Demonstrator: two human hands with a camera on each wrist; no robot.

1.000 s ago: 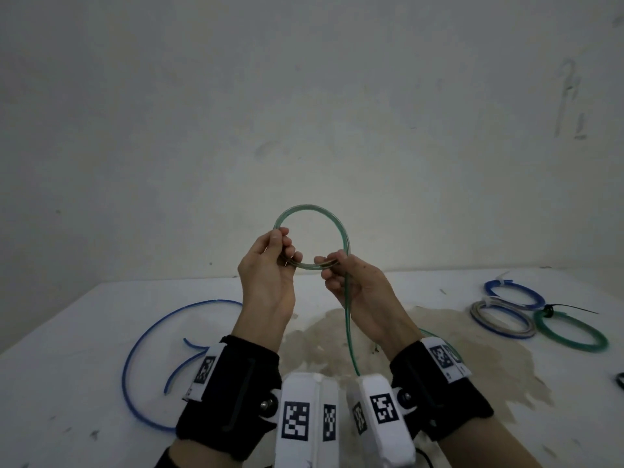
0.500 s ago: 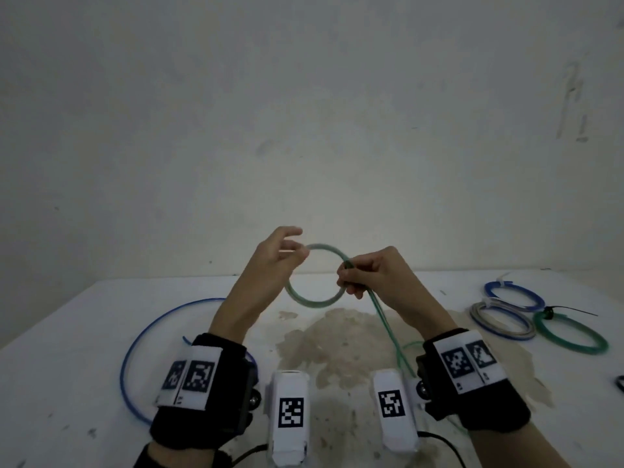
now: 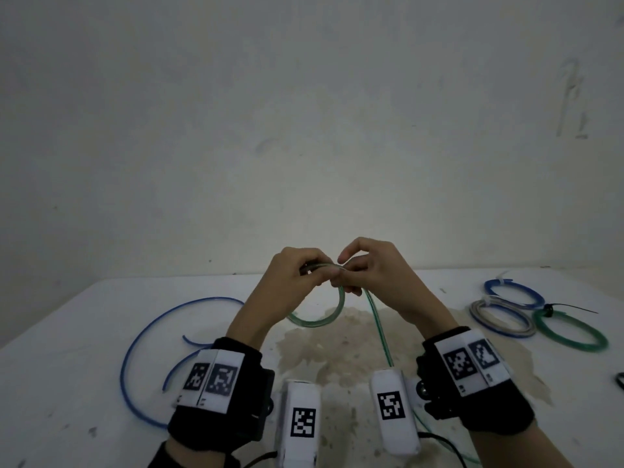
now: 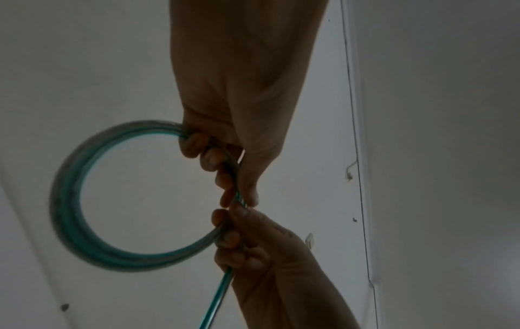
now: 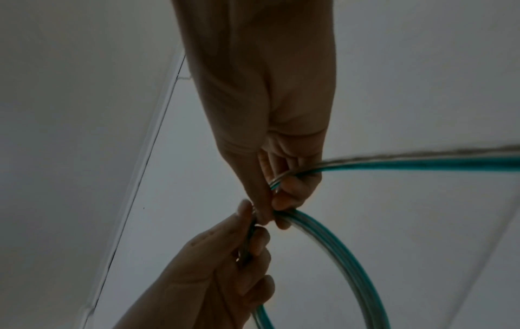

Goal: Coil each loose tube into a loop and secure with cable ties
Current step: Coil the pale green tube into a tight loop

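Loose blue tube [image 3: 141, 346] lies on the white table [image 3: 67, 332] at 8 o'clock. L hand [image 3: 290, 282] and R hand [image 3: 374, 275], raised mid-frame, fingers curled, both pinch the green tube [image 3: 324, 319] at the top of its loop; loop hangs below, tail runs to 6 o'clock. At 3 o'clock: 3 tied coils, blue [image 3: 513, 293], grey-blue [image 3: 499, 317], green [image 3: 570, 332], touching or overlapping.

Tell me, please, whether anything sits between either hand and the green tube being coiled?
Nothing visible does: the left hand and right hand both already grip the translucent green plastic tube directly, held above the white table.
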